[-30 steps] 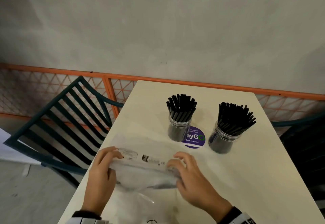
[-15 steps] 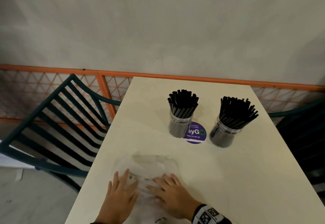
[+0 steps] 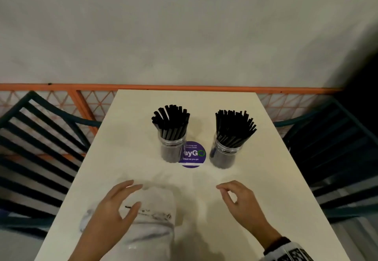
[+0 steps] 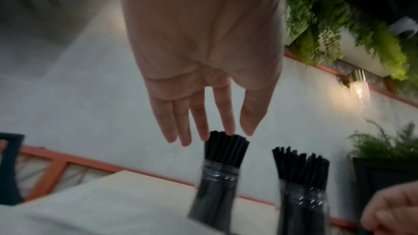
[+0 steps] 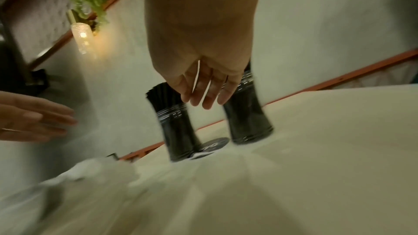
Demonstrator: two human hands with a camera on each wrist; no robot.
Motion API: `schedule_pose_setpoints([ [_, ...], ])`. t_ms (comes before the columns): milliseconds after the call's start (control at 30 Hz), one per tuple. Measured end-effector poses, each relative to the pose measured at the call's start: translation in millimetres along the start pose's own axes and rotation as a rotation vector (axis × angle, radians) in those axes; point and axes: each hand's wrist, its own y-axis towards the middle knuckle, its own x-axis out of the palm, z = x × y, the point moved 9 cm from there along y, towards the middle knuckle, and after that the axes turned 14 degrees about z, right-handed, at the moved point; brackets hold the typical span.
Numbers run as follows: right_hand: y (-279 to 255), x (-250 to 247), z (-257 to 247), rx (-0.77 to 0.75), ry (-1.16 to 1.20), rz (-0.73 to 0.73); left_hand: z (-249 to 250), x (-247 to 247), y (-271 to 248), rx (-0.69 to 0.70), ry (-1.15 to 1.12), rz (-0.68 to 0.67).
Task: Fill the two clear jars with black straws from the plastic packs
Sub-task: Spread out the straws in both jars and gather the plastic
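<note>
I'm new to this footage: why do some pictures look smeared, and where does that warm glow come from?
Head view: dim but fairly sharp on the jars. Left wrist view: smeared, with glare from a wall lamp. Right wrist view: table streaked, the same lamp glowing upper left.

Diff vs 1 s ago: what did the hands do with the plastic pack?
Both hands let go of the plastic pack, which now lies flat. The right hand moved off to the right, clear of it; the left hand is above it, fingers relaxed. Both jars stayed put, full of straws.

Bare table (image 3: 255, 189) before both jars (image 3: 225, 154)
</note>
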Motion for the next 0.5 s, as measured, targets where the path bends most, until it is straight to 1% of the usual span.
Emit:
schedule_pose_setpoints([
  [67, 13.9, -29.2, 27.3, 0.058, -0.018, 0.077, 32.8, 15.2, 17.0, 0.001, -0.125, 0.041],
  [167, 38.9, -56.9, 61.1, 0.182, 0.006, 0.121, 66.6, 58.9, 43.8, -0.099, -0.293, 0.054],
  [233, 57.3, -62.3, 78.4, 0.254, 0.051, 0.068, 82.9, 94.4, 63.2, -0.154, -0.351, 0.005],
  [300, 76.0, -60.3, 87.4, 0.303, 0.092, -0.016, 95.4, 125.6, 81.0, -0.191, -0.385, -0.059],
  [400, 110.0, -48.6, 94.6, 0.292, 0.112, -0.123, 111.5, 166.9, 107.5, -0.268, -0.393, -0.157],
  [500, 142.5, -37.7, 79.0, 0.172, 0.183, -0.148, 122.5, 192.3, 131.7, -0.261, -0.385, -0.221],
])
